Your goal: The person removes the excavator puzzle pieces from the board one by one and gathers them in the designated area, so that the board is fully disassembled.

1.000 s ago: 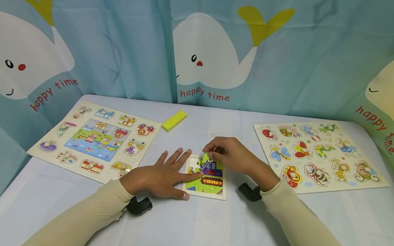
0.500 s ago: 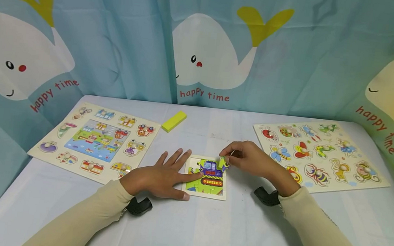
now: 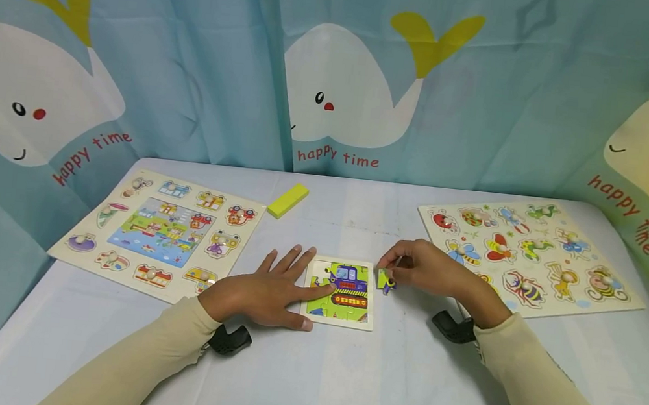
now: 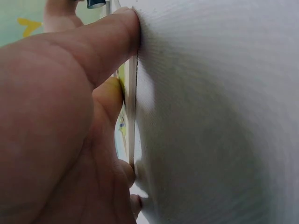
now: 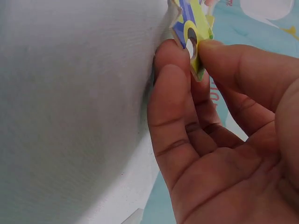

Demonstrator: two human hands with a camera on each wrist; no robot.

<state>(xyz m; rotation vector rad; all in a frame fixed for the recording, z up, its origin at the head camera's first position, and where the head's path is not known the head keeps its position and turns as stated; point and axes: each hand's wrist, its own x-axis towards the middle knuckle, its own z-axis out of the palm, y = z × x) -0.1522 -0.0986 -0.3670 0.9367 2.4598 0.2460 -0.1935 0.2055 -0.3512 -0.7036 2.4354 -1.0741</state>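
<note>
A small jigsaw puzzle tray (image 3: 371, 311) with a cream rim lies on the table, showing a purple tracked vehicle on green. Bare tray shows at its upper left and right side. My left hand (image 3: 269, 293) lies with fingers spread along its left side, the index fingertip on the picture. In the left wrist view the thumb (image 4: 117, 39) touches the cloth by the tray's edge (image 4: 131, 116). Just right of the tray, my right hand (image 3: 429, 268) pinches a green and purple jigsaw piece (image 3: 385, 280). In the right wrist view, thumb and fingers hold this piece (image 5: 195, 28) by one end.
A wooden vehicle puzzle board (image 3: 124, 274) lies at the left, an insect puzzle board (image 3: 573, 305) at the right. A yellow block (image 3: 288, 200) sits behind the tray. A blue whale-print curtain (image 3: 224, 88) hangs around the table's back and sides.
My right hand has lifted the piece from the upper part of the tray and moved right with it, past the rim. My left hand has stayed in place.
</note>
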